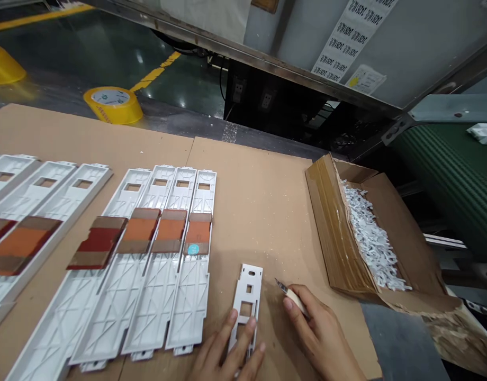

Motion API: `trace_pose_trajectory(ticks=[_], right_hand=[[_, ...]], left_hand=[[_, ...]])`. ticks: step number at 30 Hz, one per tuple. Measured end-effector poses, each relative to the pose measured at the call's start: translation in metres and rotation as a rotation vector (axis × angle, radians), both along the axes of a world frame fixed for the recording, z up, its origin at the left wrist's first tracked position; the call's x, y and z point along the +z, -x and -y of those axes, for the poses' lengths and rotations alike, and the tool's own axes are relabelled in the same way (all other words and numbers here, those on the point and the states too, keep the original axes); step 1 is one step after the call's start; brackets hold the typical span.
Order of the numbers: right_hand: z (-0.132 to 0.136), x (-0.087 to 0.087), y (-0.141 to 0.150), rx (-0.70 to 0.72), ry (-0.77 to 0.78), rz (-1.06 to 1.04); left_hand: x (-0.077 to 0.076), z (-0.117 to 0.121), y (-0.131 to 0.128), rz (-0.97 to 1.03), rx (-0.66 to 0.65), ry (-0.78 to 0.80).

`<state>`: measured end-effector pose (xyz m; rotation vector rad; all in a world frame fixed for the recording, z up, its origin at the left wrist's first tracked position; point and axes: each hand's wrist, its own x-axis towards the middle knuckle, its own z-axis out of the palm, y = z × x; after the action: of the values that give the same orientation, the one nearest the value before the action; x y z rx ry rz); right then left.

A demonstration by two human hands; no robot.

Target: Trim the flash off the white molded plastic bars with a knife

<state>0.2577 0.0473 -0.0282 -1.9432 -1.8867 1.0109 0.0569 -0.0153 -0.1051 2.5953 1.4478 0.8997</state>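
The left hand [226,353] lies spread on a white plastic plate [247,301] at bottom centre. The right hand [324,334] pinches a cream-handled knife [291,298] just beside it. Left of them lie seven long white panels [190,301], six orange-brown strips [170,231] across them, one with a blue sticker [193,249]. At right, a cardboard box [326,222] holds white pieces [370,241]; upper left, two yellow tape rolls [112,104].

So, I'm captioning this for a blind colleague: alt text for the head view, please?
The left hand rests on a white plastic part on a cardboard-topped table, and the right hand holds a small knife. Longer white panels lie in rows at left; a cardboard box of white scraps sits at right.
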Motion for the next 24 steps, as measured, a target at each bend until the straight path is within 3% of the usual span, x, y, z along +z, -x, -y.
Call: trace_pose_trajectory(ticks=[4, 8, 12, 15, 18, 21, 24], right_hand=[[0.013, 0.003, -0.008, 0.014, -0.098, 0.022], [0.01, -0.003, 0.014, 0.175, -0.228, 0.068], [-0.008, -0.01, 0.044, 0.329, -0.214, 0.286], [-0.012, -0.008, 0.048, 0.387, -0.227, 0.41], [-0.003, -0.002, 0.037, 0.371, -0.234, 0.33], [0.012, 0.001, 0.018, 0.261, -0.286, 0.162], [0.026, 0.002, -0.002, 0.128, -0.295, 0.025]], left_hand=[[0.013, -0.011, 0.011, -0.12, -0.081, 0.01], [0.026, -0.019, 0.014, -0.199, -0.129, -0.099], [0.02, -0.014, 0.011, -0.215, -0.113, -0.122], [0.012, -0.011, 0.01, -0.226, -0.103, -0.109], [0.009, -0.012, 0.009, -0.174, -0.095, -0.143], [0.01, -0.016, 0.011, -0.152, -0.085, -0.158], [0.018, -0.022, 0.014, -0.18, -0.157, -0.144]])
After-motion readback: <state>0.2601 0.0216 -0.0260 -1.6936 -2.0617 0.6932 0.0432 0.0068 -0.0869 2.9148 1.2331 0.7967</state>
